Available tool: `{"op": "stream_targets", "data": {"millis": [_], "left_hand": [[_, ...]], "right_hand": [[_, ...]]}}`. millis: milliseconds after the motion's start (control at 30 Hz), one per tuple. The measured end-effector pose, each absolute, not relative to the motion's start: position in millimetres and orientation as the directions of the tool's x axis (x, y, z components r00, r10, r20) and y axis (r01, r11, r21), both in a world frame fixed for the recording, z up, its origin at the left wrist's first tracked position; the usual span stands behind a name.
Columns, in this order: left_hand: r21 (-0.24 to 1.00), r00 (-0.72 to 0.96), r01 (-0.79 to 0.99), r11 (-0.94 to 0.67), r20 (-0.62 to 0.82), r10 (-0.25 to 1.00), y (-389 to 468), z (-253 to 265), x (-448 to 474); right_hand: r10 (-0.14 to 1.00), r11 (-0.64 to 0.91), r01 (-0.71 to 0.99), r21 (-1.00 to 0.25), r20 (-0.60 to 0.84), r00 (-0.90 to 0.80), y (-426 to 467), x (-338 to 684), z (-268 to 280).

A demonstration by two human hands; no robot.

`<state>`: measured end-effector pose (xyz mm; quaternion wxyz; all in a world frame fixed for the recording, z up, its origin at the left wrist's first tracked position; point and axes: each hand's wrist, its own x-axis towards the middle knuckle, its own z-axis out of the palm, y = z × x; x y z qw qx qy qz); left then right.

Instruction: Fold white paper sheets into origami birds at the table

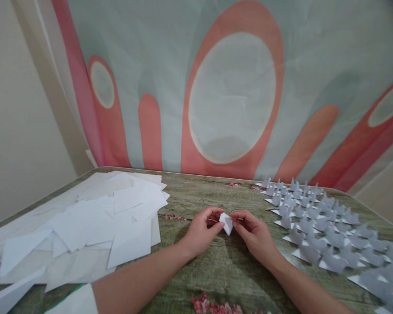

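Note:
A small piece of folded white paper (227, 223) is held up between both hands above the middle of the table. My left hand (204, 230) pinches its left edge between thumb and fingers. On the opposite edge, the thumb and fingertips of my right hand (253, 233) are closed. The paper has a kite-like outline with a point facing down toward me. Its finer creases are too small to make out. To the right stand rows of several folded white paper figures (321, 222), with upright points.
Loose white sheets (85, 222) overlap in a wide pile on the left. The table (183, 187) has a wood-grain cover with pink flower prints (216, 304). Behind its far edge hangs a grey-green and coral backdrop (170, 56).

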<state>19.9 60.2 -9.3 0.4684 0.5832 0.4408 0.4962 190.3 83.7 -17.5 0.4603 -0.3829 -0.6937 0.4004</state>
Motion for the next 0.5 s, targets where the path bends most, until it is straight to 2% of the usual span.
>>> {"op": "stream_targets", "data": {"millis": [500], "left_hand": [[0.964, 0.100, 0.090, -0.251, 0.242, 0.965, 59.0, -8.2, 20.0]], "right_hand": [[0.903, 0.370, 0.093, -0.924, 0.334, -0.270, 84.6, 190.1, -22.8]]}}
